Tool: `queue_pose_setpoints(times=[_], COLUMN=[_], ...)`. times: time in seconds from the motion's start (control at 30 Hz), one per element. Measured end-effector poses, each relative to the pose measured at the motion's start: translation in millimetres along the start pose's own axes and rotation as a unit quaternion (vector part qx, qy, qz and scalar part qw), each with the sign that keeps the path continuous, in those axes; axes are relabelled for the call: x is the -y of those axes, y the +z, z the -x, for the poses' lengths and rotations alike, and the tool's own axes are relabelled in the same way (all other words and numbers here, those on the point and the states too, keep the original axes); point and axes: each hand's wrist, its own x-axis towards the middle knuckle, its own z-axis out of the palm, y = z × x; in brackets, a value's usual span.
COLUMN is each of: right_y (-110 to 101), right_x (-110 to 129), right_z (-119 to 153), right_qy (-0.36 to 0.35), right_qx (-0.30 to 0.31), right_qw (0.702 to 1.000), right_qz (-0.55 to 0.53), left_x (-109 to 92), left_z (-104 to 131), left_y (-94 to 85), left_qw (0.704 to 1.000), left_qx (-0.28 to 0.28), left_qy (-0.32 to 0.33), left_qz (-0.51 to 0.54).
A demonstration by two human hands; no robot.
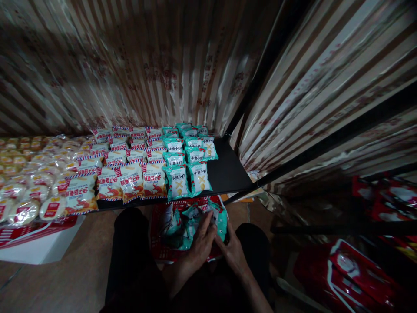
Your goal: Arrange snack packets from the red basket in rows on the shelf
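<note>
A red plastic basket [157, 252] sits between my knees, with several teal snack bags [187, 221] inside. Over its right side, my left hand [202, 241] lies across the front of one teal snack bag [221, 217], fingers together against it. My right hand [233, 250] grips that same bag at its lower right edge, thumb in front. My left fingers partly cover the bag's print. Just beyond the basket, matching teal bags [200, 179] stand in two columns on a black shelf [224, 174].
Left of the teal bags are rows of orange-and-white snack bags [132, 180], then round wrapped cakes [52, 208]. A white-and-red box [48, 245] sits below the shelf's left end. Dark metal bars [312, 148] cross at right, near red packages [355, 274]. Striped sheeting [146, 65] hangs behind.
</note>
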Motion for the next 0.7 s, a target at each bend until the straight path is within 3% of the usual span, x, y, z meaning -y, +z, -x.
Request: queue_pose_setpoints(times=[0.2, 0.5, 0.7], right_y=[-9.1, -31.3, -39.5], right_x=[0.2, 9.1, 16.2], right_z=[-7.5, -18.7, -39.5], right_qy=[0.0, 0.085, 0.065], right_qx=[-0.06, -0.057, -0.067], right_qw=[0.998, 0.988, 0.983], right_qz=[0.01, -0.111, -0.155], left_x=[0.2, -8.8, -12.4], left_z=[-2.9, -4.2, -18.7], left_y=[4.3, 9.8, 19.6], left_qw=[0.997, 0.978, 0.961], left_qx=[0.004, 0.036, 0.032], left_qy=[0.038, 0.109, 0.173], left_qz=[-0.066, -0.176, -0.215])
